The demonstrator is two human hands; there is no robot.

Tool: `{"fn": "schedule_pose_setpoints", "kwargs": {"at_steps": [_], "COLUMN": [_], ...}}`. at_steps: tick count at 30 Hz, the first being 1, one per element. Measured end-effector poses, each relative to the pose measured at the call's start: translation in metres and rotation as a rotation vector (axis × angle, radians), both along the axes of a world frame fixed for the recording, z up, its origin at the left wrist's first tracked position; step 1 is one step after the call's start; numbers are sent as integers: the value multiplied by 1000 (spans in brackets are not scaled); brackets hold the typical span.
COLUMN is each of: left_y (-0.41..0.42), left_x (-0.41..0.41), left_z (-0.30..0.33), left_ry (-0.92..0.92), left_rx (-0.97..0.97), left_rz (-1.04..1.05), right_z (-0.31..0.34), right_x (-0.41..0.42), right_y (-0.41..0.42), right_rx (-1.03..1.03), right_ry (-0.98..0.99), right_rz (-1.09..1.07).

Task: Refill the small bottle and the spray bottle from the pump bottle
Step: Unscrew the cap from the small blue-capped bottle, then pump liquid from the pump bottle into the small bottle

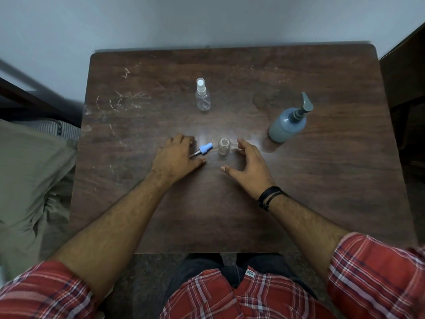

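Observation:
A small clear bottle (224, 146) stands uncapped in the middle of the dark wooden table (230, 203). Its blue cap with a thin tube (204, 149) lies on its side just left of it. My left hand (178, 157) rests on the table beside the cap, fingers spread, apparently touching the tube end. My right hand (249, 165) hovers open to the right of the small bottle, fingers relaxed and holding nothing. A clear spray bottle (203, 96) with a white top stands further back. The blue-grey pump bottle (288, 124) stands at the right.
A wall runs behind the table's far edge. Dark furniture (404, 88) stands at the right. A bed with greenish cloth (30, 180) lies at the left. White scratches mark the table's left part.

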State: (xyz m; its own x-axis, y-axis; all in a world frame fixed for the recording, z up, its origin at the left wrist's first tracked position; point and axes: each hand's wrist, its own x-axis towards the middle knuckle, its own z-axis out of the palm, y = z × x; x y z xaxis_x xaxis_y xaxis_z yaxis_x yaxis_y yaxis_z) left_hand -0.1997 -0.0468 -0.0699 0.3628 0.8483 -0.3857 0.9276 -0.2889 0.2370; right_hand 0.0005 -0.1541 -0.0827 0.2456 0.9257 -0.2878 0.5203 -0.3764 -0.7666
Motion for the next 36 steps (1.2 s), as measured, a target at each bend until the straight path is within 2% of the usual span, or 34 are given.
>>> {"fn": "schedule_pose_setpoints", "kwargs": {"at_steps": [7,18,22,26,31,36], "left_y": [-6,3,3,3,23,44], "left_x": [10,29,26,10,-2,51], "left_z": [-5,-3,-2,1,22,71], "left_ry": [-45,-99,-68,-113,-304,-466], "left_rx": [12,1,-32,-27,189,327], "left_rz": [-33,23,-20,1,31,-136], "right_z": [0,-2,2,8,17,28], "right_x": [-3,-4,-1,7,32,70], "right_y": [10,10,7,-3,-33,-43], "right_rx": [19,-1,6,19,130,250], "right_ry": [-4,-5,11,58,126,63], "right_rz": [1,10,10,-8,-202,-524]}}
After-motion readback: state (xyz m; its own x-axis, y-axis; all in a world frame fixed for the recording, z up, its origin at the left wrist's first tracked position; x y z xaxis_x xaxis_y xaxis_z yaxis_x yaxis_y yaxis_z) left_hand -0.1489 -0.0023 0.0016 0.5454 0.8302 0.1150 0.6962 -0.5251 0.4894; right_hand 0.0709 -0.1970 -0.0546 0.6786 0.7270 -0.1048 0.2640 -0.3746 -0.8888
